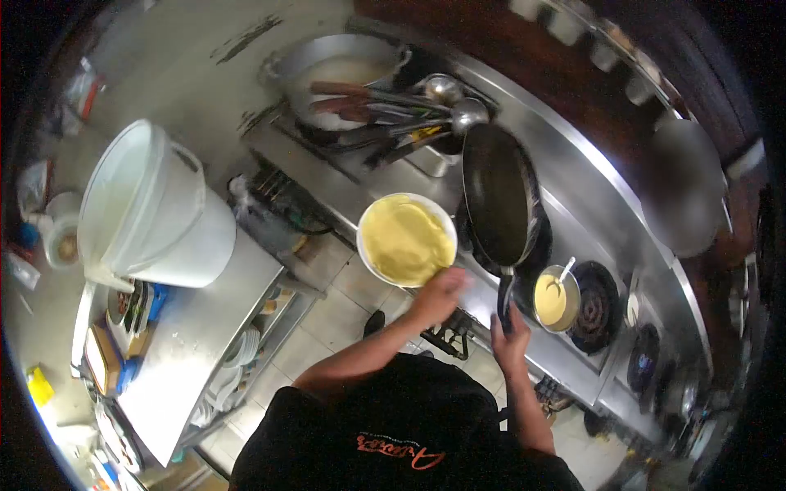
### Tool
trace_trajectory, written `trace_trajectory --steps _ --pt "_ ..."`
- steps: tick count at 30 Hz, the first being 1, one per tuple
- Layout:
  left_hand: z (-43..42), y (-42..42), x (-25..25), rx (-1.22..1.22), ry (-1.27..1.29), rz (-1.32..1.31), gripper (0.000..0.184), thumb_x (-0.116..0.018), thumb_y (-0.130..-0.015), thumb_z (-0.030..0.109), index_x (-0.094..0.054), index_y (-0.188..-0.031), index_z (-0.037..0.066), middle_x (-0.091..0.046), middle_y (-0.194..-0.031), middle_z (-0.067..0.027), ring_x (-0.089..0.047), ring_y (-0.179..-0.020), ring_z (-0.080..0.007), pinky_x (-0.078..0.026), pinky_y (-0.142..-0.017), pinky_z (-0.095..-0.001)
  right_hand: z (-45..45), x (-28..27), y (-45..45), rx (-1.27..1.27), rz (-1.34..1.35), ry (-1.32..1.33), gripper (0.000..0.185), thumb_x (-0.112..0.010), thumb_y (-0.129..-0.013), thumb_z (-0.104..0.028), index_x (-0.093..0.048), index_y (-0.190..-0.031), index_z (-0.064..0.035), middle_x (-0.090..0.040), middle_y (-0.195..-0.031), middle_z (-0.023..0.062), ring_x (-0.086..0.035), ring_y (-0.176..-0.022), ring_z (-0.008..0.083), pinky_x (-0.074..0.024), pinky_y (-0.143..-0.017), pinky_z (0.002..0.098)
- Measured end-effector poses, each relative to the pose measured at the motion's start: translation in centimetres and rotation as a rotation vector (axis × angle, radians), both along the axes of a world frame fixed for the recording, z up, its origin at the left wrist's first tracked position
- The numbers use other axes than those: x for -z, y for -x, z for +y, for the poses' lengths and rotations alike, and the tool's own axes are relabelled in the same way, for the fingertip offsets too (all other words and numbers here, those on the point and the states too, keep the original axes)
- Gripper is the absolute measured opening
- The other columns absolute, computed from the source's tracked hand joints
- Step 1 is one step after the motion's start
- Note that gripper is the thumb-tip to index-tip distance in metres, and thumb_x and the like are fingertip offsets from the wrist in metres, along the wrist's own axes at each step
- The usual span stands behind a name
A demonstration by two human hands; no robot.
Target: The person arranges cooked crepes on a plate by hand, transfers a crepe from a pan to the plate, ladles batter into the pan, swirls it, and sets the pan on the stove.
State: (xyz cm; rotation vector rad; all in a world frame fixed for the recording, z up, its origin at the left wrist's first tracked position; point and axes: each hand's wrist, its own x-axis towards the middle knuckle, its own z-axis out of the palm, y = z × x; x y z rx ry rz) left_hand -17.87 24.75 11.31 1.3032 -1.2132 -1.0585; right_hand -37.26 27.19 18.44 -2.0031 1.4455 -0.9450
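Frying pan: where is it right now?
Head view, right of centre: the frying pan is between the white bowl and small pot, its handle in the right hand.

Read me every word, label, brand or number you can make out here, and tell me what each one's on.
"Arturo's", apparently: orange script on the black shirt, upside down in this view, so not certain.
Beside it, a thin pale line: too small to read.
Red-and-white packaging at left: too blurred to read.
Bowl and pan: no lettering visible.
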Motion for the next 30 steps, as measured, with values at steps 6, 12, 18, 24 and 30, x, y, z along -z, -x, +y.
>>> trace_trajectory --steps 6,12,18,24,30 --pt "-2.6 8.6 -6.3 0.080 -0.192 0.327 0.041 -0.046 -0.100 0.040 -0.055 -0.103 0.001 -0.062 -0.085 -0.0111 -0.061 -0.081 -0.0254 -0.048 -0.076 -0.0383 -7.1 -2.7 2.4 0.195 -0.049 0.296 0.023 -0.057 -0.090 -0.010 -0.064 -0.109 0.0012 -0.065 -0.093 0.0186 -0.062 -0.084 0.0321 -0.0480 -0.079 0.0396" --pt "-6.9 7.1 2.8 -0.136 -0.131 -0.470 0.052 -0.053 -0.093 0.044 -0.060 -0.094 -0.007 -0.062 -0.091 -0.0317 -0.059 -0.089 -0.0490 -0.046 -0.080 -0.0532 -18.3 3.9 15.5 0.290 0.537 0.222 0.038 -0.061 -0.081 -0.010 -0.063 -0.119 -0.0079 -0.055 -0.126 0.0197 -0.054 -0.108 0.0373 -0.0470 -0.089 0.0447" --pt "-8.1 8.3 6.2 -0.011 -0.326 -0.655 0.049 -0.053 -0.094 0.043 -0.060 -0.094 -0.006 -0.062 -0.095 -0.0333 -0.059 -0.092 -0.0500 -0.047 -0.079 -0.0544 -23.6 9.1 22.1 0.146 1.031 -0.091 0.033 -0.057 -0.080 -0.014 -0.065 -0.112 -0.0093 -0.058 -0.121 0.0186 -0.054 -0.111 0.0364 -0.0479 -0.088 0.0433" --pt "-8.7 8.7 8.4 0.005 -0.341 -0.567 0.045 -0.049 -0.096 0.040 -0.056 -0.104 -0.004 -0.063 -0.098 -0.0314 -0.059 -0.094 -0.0491 -0.046 -0.082 -0.0548 -20.5 13.2 30.5 0.254 0.657 -0.130 0.020 -0.063 -0.076 -0.017 -0.066 -0.078 0.0032 -0.061 -0.075 0.0277 -0.061 -0.073 0.0456 -0.0496 -0.068 0.0503" --pt "-7.6 9.2 7.0 -0.076 -0.108 -0.634 0.058 -0.064 -0.084 0.020 -0.039 -0.134 0.003 -0.050 -0.123 -0.0242 -0.049 -0.114 -0.0420 -0.039 -0.095 -0.0508 -11.6 10.5 32.1 0.350 0.546 -0.212 0.024 -0.068 -0.076 -0.025 -0.069 -0.080 -0.0009 -0.062 -0.071 0.0255 -0.065 -0.071 0.0383 -0.0505 -0.065 0.0452"
